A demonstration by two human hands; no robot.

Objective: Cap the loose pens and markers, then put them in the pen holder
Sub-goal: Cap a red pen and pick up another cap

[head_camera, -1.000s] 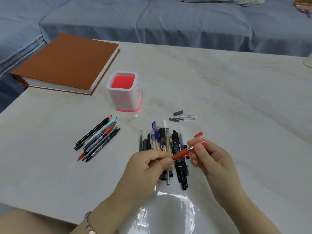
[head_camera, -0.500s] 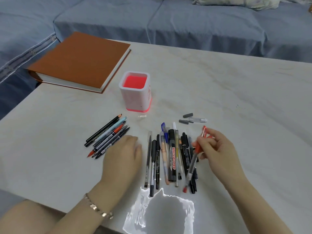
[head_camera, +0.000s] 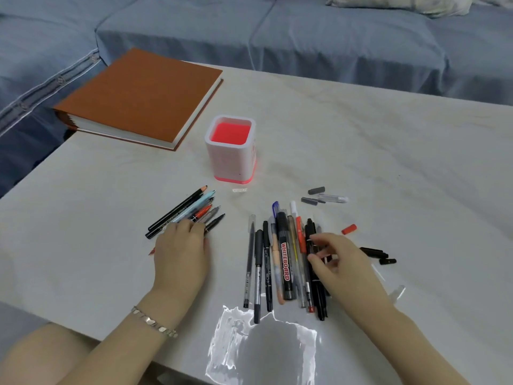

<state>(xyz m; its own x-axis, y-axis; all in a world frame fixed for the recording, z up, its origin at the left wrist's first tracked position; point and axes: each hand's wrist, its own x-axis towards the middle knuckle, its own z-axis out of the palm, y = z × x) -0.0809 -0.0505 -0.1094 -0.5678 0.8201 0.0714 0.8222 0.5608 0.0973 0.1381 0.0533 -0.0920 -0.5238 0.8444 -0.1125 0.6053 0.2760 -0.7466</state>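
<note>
Blue sofa point(head_camera: 333, 37) at the back, with a pale marble-look worktop point(head_camera: 388, 162) in front of it and a brown album point(head_camera: 138, 98) parked on the far left corner.

What changed: a second earlier you had the red pen point(head_camera: 299, 234) up in both hands. Half a second earlier it was in the right only, and by this frame it was lying back in the main pile point(head_camera: 277, 259) by the near edge. Its red cap point(head_camera: 349, 229) hadn't budged and lay loose just right of the pile, so my read is that pen went down uncapped and needs another go.

Your left hand point(head_camera: 180, 251) had slid onto the small bunch point(head_camera: 191, 207) toward the left edge. Fingers were laid over it, grip relaxed, nothing lifted. Your right hand point(head_camera: 344, 265) hovered over the black pens point(head_camera: 320, 304) with fingers half curled; I couldn't tell whether that grip had caught one.

The pen holder point(head_camera: 230, 162) stood behind the pile toward the far edge with no pens in it, so filling hadn't started.

The only legible writing was "WHITEBOARD" down the fat black marker point(head_camera: 284, 262). Print on the other barrels was too small to read.
</note>
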